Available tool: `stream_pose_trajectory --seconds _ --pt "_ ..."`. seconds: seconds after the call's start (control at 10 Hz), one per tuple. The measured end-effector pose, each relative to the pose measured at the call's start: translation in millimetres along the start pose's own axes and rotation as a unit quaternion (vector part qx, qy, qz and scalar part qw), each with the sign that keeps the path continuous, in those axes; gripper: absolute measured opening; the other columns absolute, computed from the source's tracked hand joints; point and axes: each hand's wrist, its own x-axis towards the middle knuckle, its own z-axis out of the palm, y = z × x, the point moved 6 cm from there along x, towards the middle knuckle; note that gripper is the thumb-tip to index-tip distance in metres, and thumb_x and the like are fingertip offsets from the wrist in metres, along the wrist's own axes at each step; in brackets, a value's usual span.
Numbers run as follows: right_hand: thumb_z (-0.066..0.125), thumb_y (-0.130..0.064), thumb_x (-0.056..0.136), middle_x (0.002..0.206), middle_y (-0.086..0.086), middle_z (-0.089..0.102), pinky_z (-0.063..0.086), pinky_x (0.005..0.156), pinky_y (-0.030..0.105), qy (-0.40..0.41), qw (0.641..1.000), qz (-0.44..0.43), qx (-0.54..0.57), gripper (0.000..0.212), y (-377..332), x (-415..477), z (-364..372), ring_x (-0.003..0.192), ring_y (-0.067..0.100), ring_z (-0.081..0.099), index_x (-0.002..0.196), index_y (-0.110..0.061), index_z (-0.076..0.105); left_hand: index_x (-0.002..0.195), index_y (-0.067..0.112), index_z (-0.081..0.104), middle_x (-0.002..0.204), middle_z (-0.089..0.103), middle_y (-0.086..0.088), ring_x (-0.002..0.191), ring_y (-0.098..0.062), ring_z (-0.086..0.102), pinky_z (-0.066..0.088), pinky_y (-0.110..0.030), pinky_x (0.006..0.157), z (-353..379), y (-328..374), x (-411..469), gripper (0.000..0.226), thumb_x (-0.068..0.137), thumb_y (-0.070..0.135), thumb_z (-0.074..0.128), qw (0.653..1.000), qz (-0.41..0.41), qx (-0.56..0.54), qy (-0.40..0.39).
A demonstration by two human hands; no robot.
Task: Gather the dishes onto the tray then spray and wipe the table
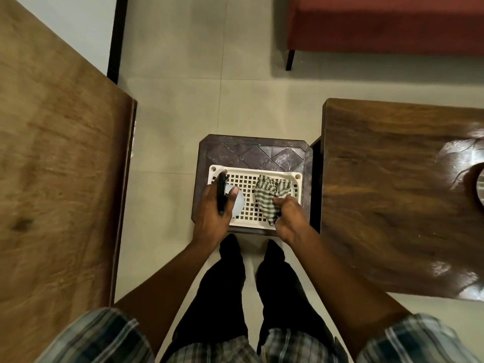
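A cream perforated tray (246, 184) rests on a small dark plastic stool (251, 151) in front of my feet. My left hand (213, 213) grips a spray bottle (237, 203) with a black trigger head and a pale body, over the tray's left side. My right hand (289, 213) holds a green checked cloth (271, 195) above the tray's right side. A dark wooden table (387, 195) stands to the right, with a shiny dish (480, 184) partly cut off at the frame's right edge.
A light wooden surface (57, 179) fills the left side. A red sofa (379, 24) stands at the back right. Pale floor tiles (196, 87) lie between the furniture. My dark trouser legs (233, 284) stand just below the stool.
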Motion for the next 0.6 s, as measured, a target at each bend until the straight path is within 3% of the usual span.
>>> stream_pose_trajectory --seconds 0.2,0.3,0.4,0.5,0.6 --pt "0.058 0.000 0.106 0.131 0.012 0.072 0.059 0.066 0.031 -0.008 0.997 -0.044 -0.055 0.043 3 5 -6 0.094 0.021 0.072 0.146 -0.015 0.053 0.158 0.033 0.044 0.141 0.066 0.002 0.125 -0.006 0.060 0.051 -0.028 0.109 6 -1 3 0.056 0.107 0.051 0.056 1.000 0.000 -0.006 -0.003" --pt "0.064 -0.005 0.102 0.133 0.006 0.074 0.062 0.096 0.043 0.005 0.981 -0.108 -0.162 0.046 5 1 -12 0.114 0.024 0.073 0.146 -0.016 0.057 0.163 0.032 0.039 0.147 0.063 0.001 0.129 -0.005 0.059 0.047 -0.019 0.108 11 -3 7 0.061 0.107 0.049 0.058 1.000 0.013 -0.003 -0.009" --pt "0.066 -0.009 0.099 0.135 0.004 0.072 0.057 0.105 0.043 0.013 0.966 -0.136 -0.219 0.046 1 -15 -12 0.118 0.024 0.069 0.143 -0.018 0.058 0.166 0.037 0.030 0.152 0.059 0.000 0.135 -0.013 0.059 0.049 -0.030 0.111 10 -7 7 0.073 0.103 0.051 0.064 1.000 0.012 0.014 -0.019" --pt "0.065 -0.017 0.101 0.151 0.004 0.059 0.046 0.116 0.040 0.040 0.932 -0.186 -0.308 0.060 -8 -37 -14 0.137 0.028 0.058 0.158 -0.014 0.047 0.167 0.040 0.019 0.155 0.054 -0.003 0.136 -0.023 0.060 0.058 -0.042 0.102 -6 -10 0 0.094 0.094 0.024 0.075 0.996 -0.002 0.085 -0.030" --pt "0.064 -0.021 0.102 0.162 0.007 0.050 0.039 0.124 0.041 0.031 0.902 -0.237 -0.359 0.065 -17 -57 -15 0.149 0.029 0.049 0.163 -0.015 0.042 0.167 0.037 0.021 0.155 0.050 -0.004 0.135 -0.029 0.057 0.061 -0.044 0.091 -21 -10 -9 0.104 0.083 0.002 0.072 0.992 -0.017 0.122 -0.020"
